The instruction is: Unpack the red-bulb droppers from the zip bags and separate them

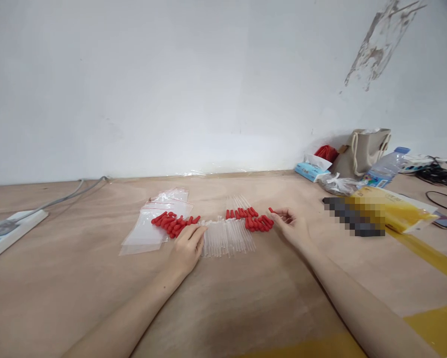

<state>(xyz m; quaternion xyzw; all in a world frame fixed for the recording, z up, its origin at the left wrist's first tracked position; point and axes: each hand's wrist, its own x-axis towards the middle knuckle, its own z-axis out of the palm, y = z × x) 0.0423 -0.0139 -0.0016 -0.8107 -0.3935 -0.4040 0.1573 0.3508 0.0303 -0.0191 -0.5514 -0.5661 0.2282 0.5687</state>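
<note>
A row of clear dropper tubes [227, 237] lies side by side in front of me. My left hand [188, 247] rests at the row's left end, fingers pressed together at the tubes' upper ends; what they pinch is hidden. Beside it lies a pile of red rubber bulbs [170, 222]. My right hand [291, 226] pinches a single red rubber bulb [271, 211] between thumb and fingertips. More red bulbs [259, 223] lie just left of that hand. Behind the row, several clear tubes [236, 201] point away from me, with red bulbs at their near ends.
Clear zip bags [145, 231] lie partly under the left pile. At the left stands a power strip [14, 228]. To the right are a tissue pack [311, 170], a cloth bag [361, 151], a plastic bottle [386, 169], a yellow packet [395, 209] and black cables [442, 171].
</note>
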